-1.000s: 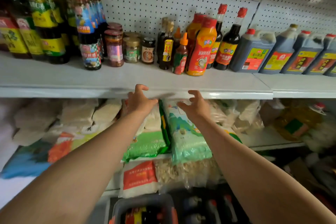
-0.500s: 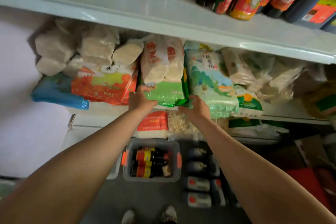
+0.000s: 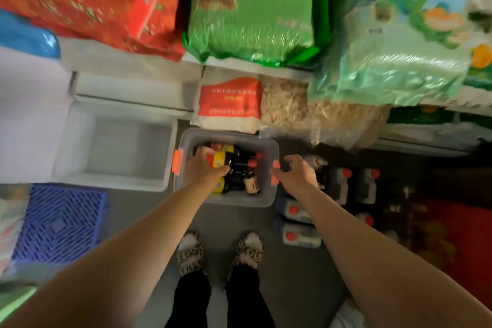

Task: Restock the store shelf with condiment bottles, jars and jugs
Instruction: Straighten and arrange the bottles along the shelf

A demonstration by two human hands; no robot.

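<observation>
A grey plastic bin (image 3: 262, 201) with orange latches stands on the floor in front of my feet. Dark condiment bottles (image 3: 239, 168) with red caps and yellow labels lie inside it. My left hand (image 3: 206, 169) reaches down into the bin, its fingers spread over a yellow-labelled bottle (image 3: 219, 160); no firm grip shows. My right hand (image 3: 296, 174) hovers at the bin's right rim by an orange latch, fingers curled apart and holding nothing. Several dark jugs (image 3: 299, 237) with red caps lie on the floor to the right of the bin.
An open white foam box (image 3: 114, 152) sits left of the bin, with a blue crate (image 3: 61, 224) nearer me. Rice bags (image 3: 253, 26) overhang the low shelf edge above the bin. My slippered feet (image 3: 221, 250) stand just behind the bin.
The view swung from the condiment shelf down to the floor. Both hands dropped from the shelf edge past the rice bags to the bin, the left going inside it.
</observation>
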